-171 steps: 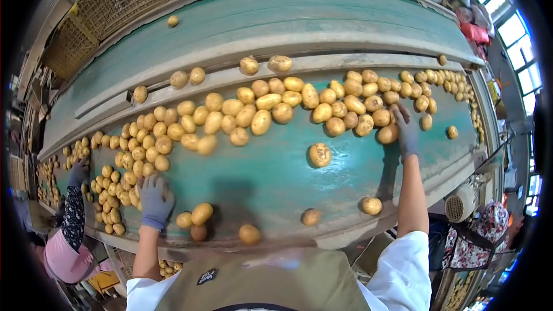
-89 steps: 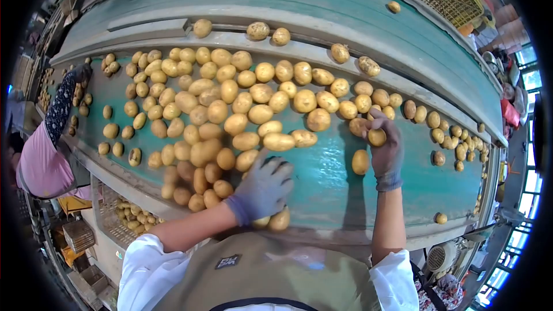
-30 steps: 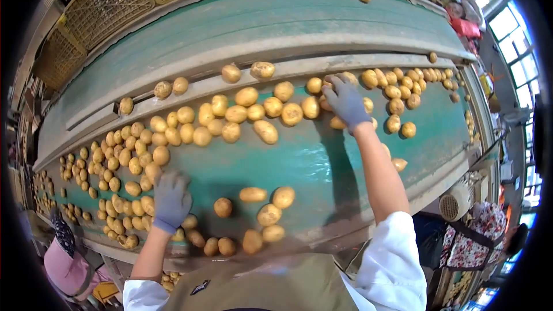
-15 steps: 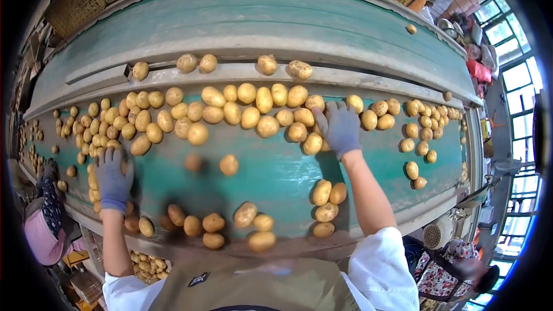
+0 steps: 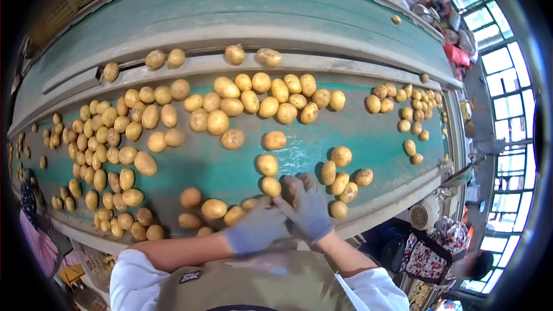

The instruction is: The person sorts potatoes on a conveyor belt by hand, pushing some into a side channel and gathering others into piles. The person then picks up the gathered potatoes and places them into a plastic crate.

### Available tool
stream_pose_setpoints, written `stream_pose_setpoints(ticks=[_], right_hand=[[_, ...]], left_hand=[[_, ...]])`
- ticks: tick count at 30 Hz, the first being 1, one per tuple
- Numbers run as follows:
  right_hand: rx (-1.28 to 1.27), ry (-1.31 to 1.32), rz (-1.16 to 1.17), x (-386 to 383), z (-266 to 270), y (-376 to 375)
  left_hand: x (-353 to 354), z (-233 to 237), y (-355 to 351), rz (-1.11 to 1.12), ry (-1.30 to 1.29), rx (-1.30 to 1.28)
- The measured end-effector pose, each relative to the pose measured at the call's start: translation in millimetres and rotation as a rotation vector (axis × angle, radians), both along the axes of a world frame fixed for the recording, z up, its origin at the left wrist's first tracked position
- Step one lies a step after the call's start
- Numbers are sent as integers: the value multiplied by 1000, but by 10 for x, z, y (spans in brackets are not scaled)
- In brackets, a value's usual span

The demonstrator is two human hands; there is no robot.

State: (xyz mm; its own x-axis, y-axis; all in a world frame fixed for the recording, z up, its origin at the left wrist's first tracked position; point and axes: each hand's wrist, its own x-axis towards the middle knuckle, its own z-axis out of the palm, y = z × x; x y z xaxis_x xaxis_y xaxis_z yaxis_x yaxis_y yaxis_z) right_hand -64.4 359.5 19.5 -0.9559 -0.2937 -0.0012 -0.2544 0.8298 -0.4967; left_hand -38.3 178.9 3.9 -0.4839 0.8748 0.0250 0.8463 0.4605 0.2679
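Green belt (image 5: 201, 167), near: bears loose potatoes (image 5: 218, 122), massed from eight through twelve o'clock. Left hand (image 5: 257, 230), gloved, at six o'clock, beside the right hand (blurred; whether they touch cannot be told). Right hand (image 5: 311, 207), gloved, at five o'clock, fingers spread beside a potato (image 5: 271, 186). Potato group (image 5: 339, 184), six pieces, at four o'clock. Pale ledge (image 5: 334, 67): five potatoes along it, ten to twelve o'clock. Far belt (image 5: 230, 6), green, at twelve. Person in floral top (image 5: 435, 250), four o'clock. Windows (image 5: 510, 98), two o'clock.
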Motion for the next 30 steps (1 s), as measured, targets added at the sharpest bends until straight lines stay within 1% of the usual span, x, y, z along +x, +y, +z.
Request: stream_pose_setpoints(ticks=[1,2,3,4,5,6,7,8,9,10,11,12,13,14,15,16,17,18,20,21,22,23,24,25,26,27,28,29,30], right_hand=[[123,94,33,61,-87,-48],[129,91,11,104,-122,-126],[40,13,2,126,-115,-78],[-48,-62,-3,123,-106,-90],[-144,-187,6,74,34,-120],[-137,-183,3,-42,42,-112],[-274,-159,-64,-199,54,-124],[-415,-132,-130,-388,98,-173],[-572,-374,-419,-648,385,-291],[-639,-197,-314,-1034,143,-53],[-531,13,-232,-1408,144,57],[-320,-47,-298,-1672,317,46],[-42,-17,-255,-1965,162,140],[233,13,-203,-2198,-20,185],[325,-124,-154,-2299,66,94],[418,-253,-101,-2385,203,-32],[551,-276,-57,-2440,263,-143],[526,-442,-104,-2532,252,-151],[508,-543,-67,-2437,396,-304],[315,-402,-69,-2047,392,-409],[236,-450,-42,-1955,211,-428],[195,-470,-57,-1699,333,-679],[168,-329,18,-1527,162,-789],[172,-237,-10,-1370,-58,-938],[120,-76,-114,-1137,-213,-1103],[22,36,-120,-976,-313,-1270],[-74,-76,-87,-791,-229,-1518],[-3,-39,-50,-572,-265,-1772],[-48,-89,-53,-377,-168,-2068]], left_hand=[[-28,46,-191,31,-38,-21],[-10,-50,-467,129,-2,99],[-6,-119,-638,232,30,219],[-12,-93,-850,304,-15,126],[-7,-81,-1092,377,-61,34],[30,-198,-1421,477,-62,48],[33,-32,-1638,601,-67,89],[76,32,-1903,644,-12,70],[133,62,-2142,694,11,50],[162,25,-2324,697,12,48],[205,-28,-2529,760,18,31],[243,-77,-2740,825,22,14],[271,-130,-2963,834,22,4],[307,-173,-3202,936,23,-21],[354,-206,-3451,1039,29,-49],[411,-257,-3690,1054,36,-61],[484,-295,-3938,1130,45,-103],[555,-329,-4185,1201,46,-145],[683,-319,-4705,1251,72,-238],[902,-564,-5376,1313,159,-470],[813,-237,-5198,1381,18,-736],[518,130,-4942,1412,-130,-709],[187,410,-4679,1439,-283,-688],[-3,434,-4474,1298,-10,-452],[-192,436,-4254,1135,257,-218],[-451,532,-3911,962,324,0],[-680,704,-3496,814,241,146],[-941,601,-3241,717,128,275],[-1169,626,-2911,544,89,326]])
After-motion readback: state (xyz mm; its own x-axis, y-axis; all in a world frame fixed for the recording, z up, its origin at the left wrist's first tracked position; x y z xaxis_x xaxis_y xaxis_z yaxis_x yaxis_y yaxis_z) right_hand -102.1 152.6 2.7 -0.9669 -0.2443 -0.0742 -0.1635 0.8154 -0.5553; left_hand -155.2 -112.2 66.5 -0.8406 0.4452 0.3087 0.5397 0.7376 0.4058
